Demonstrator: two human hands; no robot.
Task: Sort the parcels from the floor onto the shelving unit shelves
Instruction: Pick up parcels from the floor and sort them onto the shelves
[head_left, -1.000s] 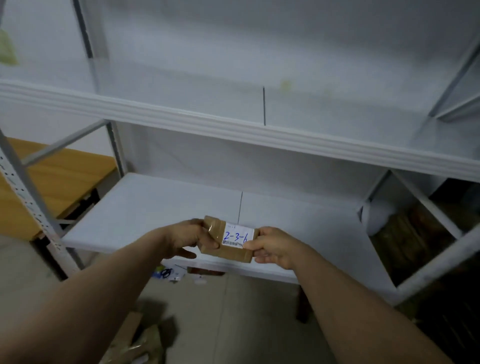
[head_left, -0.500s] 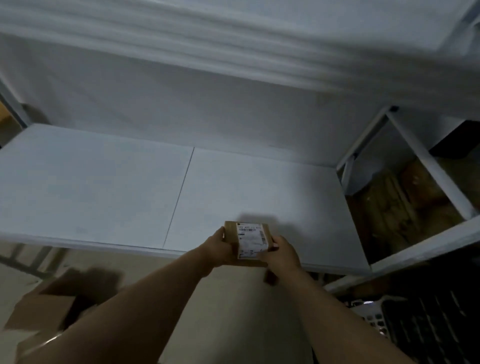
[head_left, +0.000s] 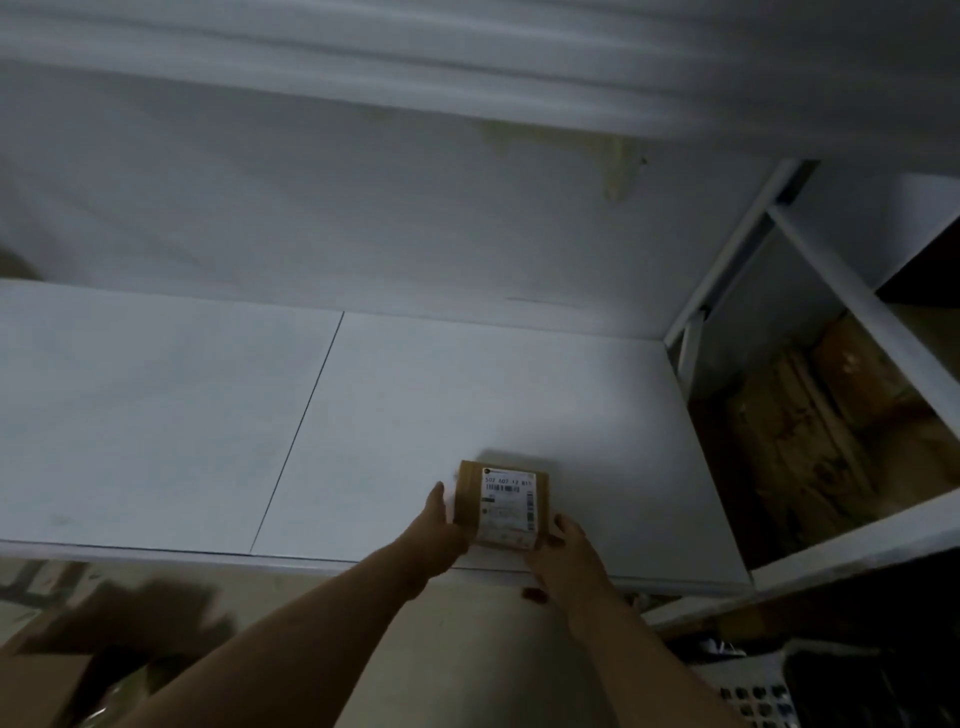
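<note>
We are looking at the parcel (head_left: 506, 504) lying straight ahead of us, with its long axis running away from us toward the back wall, so the coming move looks like a short push or set-down forward, not sideways. It is a small brown cardboard packet, flat and rectangular, and a white printed label (head_left: 508, 512) with a barcode is covering most of its top face. We are holding it between both hands: the left hand (head_left: 441, 525) is gripping its left side with the thumb raised beside it, and the right hand (head_left: 563, 540) is clasping its near right corner. Neither is closer, since each is in contact with it. The parcel is sitting low over the front of the shelf (head_left: 467, 395), on the right-hand panel, well to the right of the seam (head_left: 301, 431) – whether its underside is touching the board we cannot tell, though a shadow is falling just behind it. Further out, the upper shelf (head_left: 467, 62) is blurring across the top, a cardboard box (head_left: 47, 680) is lying on the floor (head_left: 478, 649) at lower left, and a white basket (head_left: 753, 686) is showing at lower right.
</note>
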